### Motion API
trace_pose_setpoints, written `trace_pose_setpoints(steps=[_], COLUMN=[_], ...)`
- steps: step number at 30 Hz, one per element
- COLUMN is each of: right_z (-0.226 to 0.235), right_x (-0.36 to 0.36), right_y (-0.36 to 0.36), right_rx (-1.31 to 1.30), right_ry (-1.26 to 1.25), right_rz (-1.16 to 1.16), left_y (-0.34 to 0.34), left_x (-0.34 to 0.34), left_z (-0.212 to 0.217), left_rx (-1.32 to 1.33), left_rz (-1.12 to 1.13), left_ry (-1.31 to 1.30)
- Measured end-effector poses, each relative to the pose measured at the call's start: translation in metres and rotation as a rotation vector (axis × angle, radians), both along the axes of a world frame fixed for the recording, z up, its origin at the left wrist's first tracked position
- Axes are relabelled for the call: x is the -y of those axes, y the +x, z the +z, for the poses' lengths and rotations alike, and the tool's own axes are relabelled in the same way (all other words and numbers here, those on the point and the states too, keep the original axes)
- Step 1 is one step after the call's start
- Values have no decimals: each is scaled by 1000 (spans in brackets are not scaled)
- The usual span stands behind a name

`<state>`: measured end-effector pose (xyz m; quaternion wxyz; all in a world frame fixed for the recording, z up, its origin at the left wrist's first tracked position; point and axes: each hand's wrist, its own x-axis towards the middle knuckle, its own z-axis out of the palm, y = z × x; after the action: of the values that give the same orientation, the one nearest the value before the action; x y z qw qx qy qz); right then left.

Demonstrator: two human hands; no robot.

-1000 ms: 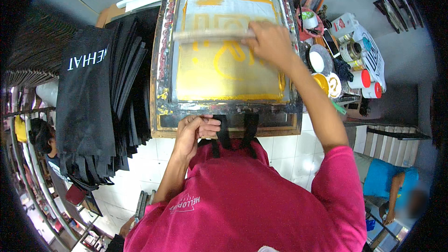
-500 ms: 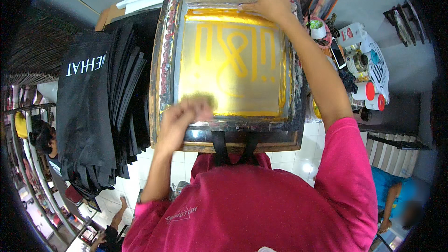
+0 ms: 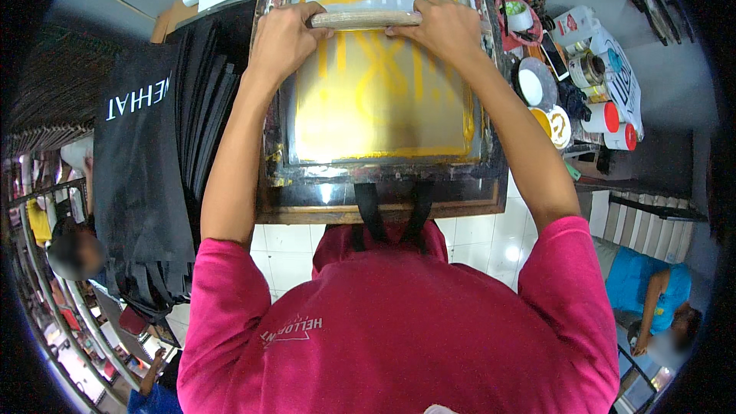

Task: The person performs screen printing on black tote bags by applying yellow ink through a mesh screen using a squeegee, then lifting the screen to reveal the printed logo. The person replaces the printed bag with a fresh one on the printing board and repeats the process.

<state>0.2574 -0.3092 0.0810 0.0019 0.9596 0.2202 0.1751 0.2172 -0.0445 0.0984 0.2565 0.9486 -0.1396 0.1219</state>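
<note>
Wooden squeegee [image 3: 366,21] is now in the left grip [image 3: 287,34] too.

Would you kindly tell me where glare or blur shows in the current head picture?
Head view: pale sheen on the near left of the yellow-smeared screen; a glare spot on the floor tiles; the wooden bar fairly sharp; a co-worker's head blurred at far left, another blurred at lower right.

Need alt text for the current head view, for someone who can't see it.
The left hand and right hand grip opposite ends of a wooden squeegee on a yellow-inked printing screen. Black fabric bags are layered at left; red-and-white tubs stand at right.
</note>
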Motion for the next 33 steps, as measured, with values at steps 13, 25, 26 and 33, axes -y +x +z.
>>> trace_pose_setpoints(steps=[13, 25, 26, 33], right_z=[-2, -13, -9, 60], right_x=[10, 10, 12, 22], right_y=[-153, -221, -220, -204], right_rx=[-99, -15, -35, 216], right_ry=[90, 210, 220, 351], right_rz=[63, 71, 88, 135], left_y=[-147, -220, -221, -213], left_x=[-1, -22, -26, -40], left_z=[4, -55, -64, -6], left_rx=[-101, 39, 107, 479], left_rz=[-17, 39, 47, 144], left_ry=[-37, 76, 69, 80])
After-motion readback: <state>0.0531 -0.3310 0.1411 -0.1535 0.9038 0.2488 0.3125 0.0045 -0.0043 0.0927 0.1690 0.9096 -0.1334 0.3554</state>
